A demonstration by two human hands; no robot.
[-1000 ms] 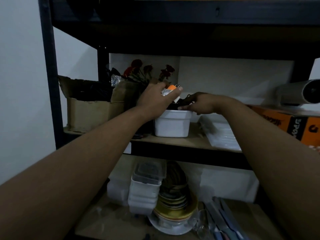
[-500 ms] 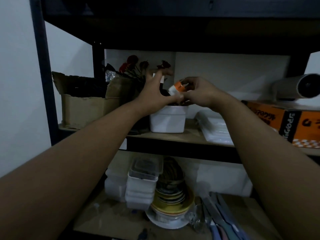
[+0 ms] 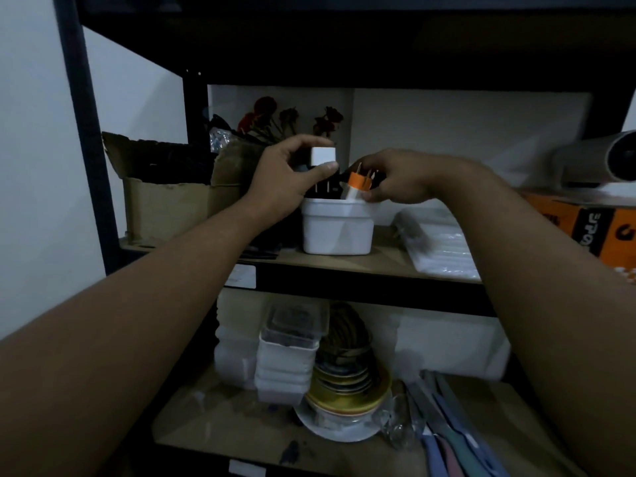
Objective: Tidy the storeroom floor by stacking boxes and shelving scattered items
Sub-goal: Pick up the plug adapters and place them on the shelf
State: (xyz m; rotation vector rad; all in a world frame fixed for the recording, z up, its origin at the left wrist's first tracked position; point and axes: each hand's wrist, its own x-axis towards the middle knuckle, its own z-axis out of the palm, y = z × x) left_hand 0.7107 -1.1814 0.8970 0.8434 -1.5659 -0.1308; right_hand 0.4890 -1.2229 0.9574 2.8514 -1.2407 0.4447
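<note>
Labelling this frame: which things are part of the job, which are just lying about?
In the job: left hand gripping white charger; right hand pinching orange-and-white plug; white tub.
Lying about: cardboard box, dried roses, orange box, stacked plates.

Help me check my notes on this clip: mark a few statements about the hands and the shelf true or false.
1. The left hand pinches a white charger block. True.
2. The right hand holds nothing. False: it holds an orange-and-white plug at the tub's rim.
3. The white tub stands on the shelf. True.
4. The cardboard box stands right of the tub. False: it stands to its left.
</note>
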